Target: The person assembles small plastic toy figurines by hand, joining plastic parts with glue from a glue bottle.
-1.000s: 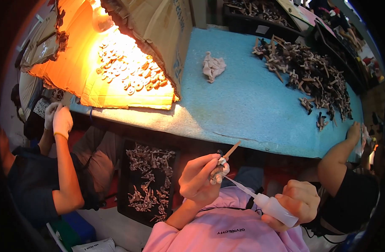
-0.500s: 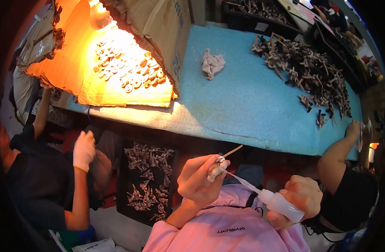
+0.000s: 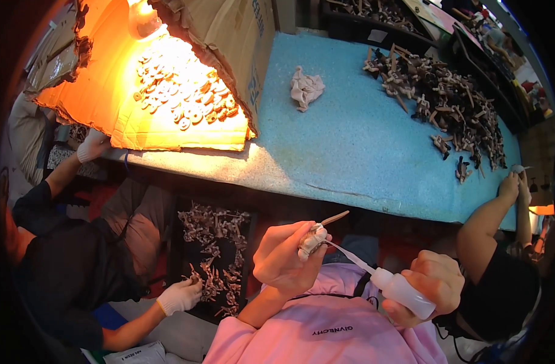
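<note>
Pinched in the fingers of my left hand (image 3: 282, 259) is a small pale figurine (image 3: 312, 241), with a thin wooden stick (image 3: 335, 217) pointing up and right from it. My right hand (image 3: 436, 279) is wrapped round a white squeeze bottle (image 3: 403, 293), tilted with its long thin nozzle (image 3: 352, 257) toward the figurine. The nozzle's tip is at the figurine's right side; whether it touches is too small to tell. Both hands are in front of my pink shirt, short of the table's near edge.
On the blue table (image 3: 344, 158) lie a crumpled cloth (image 3: 306, 88) and a heap of dark and pale figurines (image 3: 441, 91). A cut cardboard box (image 3: 180, 144) holds small round pieces under a bright lamp. A black crate (image 3: 183, 291) of parts stands left. Co-workers (image 3: 65, 267) sit on both sides.
The left co-worker's raised gloved hand is now down at the black crate's parts, and another gloved hand shows by the cardboard box. My own hands have barely shifted, still holding figurine and bottle.
</note>
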Motion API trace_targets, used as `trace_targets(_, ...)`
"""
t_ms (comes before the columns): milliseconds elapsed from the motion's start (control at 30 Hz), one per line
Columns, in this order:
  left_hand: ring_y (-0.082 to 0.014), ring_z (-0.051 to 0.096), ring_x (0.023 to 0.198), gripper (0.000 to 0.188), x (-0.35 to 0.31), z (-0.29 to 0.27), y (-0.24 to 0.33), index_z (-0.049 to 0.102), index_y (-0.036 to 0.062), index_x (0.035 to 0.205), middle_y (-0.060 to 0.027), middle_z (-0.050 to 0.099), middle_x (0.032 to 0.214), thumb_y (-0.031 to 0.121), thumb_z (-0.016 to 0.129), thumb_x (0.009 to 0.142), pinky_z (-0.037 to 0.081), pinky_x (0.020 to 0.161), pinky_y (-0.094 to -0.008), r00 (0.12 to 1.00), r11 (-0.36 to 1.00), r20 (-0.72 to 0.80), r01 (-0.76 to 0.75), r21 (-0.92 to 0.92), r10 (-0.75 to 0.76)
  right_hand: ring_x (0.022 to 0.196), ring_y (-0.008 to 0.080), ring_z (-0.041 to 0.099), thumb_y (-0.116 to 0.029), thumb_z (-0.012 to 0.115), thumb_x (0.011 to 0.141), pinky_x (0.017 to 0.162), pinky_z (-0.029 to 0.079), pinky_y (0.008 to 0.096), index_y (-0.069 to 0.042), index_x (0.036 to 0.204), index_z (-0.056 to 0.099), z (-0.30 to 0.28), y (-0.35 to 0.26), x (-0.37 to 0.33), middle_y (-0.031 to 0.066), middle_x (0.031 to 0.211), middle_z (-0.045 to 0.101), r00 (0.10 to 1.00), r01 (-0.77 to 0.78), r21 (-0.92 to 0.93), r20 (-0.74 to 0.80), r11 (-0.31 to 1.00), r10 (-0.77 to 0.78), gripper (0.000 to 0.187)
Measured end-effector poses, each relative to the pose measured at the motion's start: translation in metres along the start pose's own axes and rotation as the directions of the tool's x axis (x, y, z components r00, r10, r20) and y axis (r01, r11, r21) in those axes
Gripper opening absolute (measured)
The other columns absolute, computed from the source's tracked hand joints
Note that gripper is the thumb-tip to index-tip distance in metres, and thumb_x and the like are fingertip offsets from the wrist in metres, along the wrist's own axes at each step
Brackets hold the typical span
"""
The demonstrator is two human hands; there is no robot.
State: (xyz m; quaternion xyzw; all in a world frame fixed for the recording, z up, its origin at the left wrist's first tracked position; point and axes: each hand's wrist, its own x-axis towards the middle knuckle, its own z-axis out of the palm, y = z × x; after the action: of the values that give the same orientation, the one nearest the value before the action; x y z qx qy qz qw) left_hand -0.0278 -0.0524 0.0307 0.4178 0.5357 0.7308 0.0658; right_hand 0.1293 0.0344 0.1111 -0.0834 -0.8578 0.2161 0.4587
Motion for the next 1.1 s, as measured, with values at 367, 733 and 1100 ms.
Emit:
trace_targets(367,-0.0180,0.062,0.068,0.033,0.003,0.002,0.004,0.060,-0.0086,0.096,-0.0162,0.058,0.085,-0.014,0.067,0.064,0.054,0.058,-0.0257,0.998,0.997,-0.022,0.062,-0.042,-0.063,0.031,0.0130,0.036,-0.031,0.072,0.065,0.029,0.027,0.0225,0.004,0.076,0.053,-0.002,0.001,-0.004,0.0030,0.044,0.043,1.000,0.026,0.060,0.007,0.998,-0.027,0.041)
trace_targets(733,-0.0155,0.060,0.070,0.035,-0.001,0.003,0.000,0.061,-0.0072,0.098,-0.0142,0.058,0.087,-0.012,0.069,0.064,0.052,0.060,-0.0234,0.996,0.995,-0.029,0.077,-0.071,-0.079,0.032,0.0130,0.036,-0.026,0.075,0.062,0.029,0.026,0.0227,0.004,0.077,0.053,0.007,0.003,-0.002,0.0037,0.046,0.044,0.998,0.032,0.079,0.045,0.996,-0.036,0.040)
trace_targets(1100,-0.0150,0.060,0.070,0.035,-0.001,0.002,-0.001,0.060,-0.0080,0.098,-0.0139,0.057,0.089,-0.013,0.067,0.065,0.052,0.061,-0.0236,0.996,0.995,-0.006,0.088,-0.046,-0.089,0.031,0.0130,0.036,-0.028,0.074,0.064,0.029,0.027,0.0227,0.003,0.076,0.052,0.004,0.005,-0.005,0.0031,0.044,0.043,0.999,0.017,0.097,0.034,0.995,-0.020,0.040)
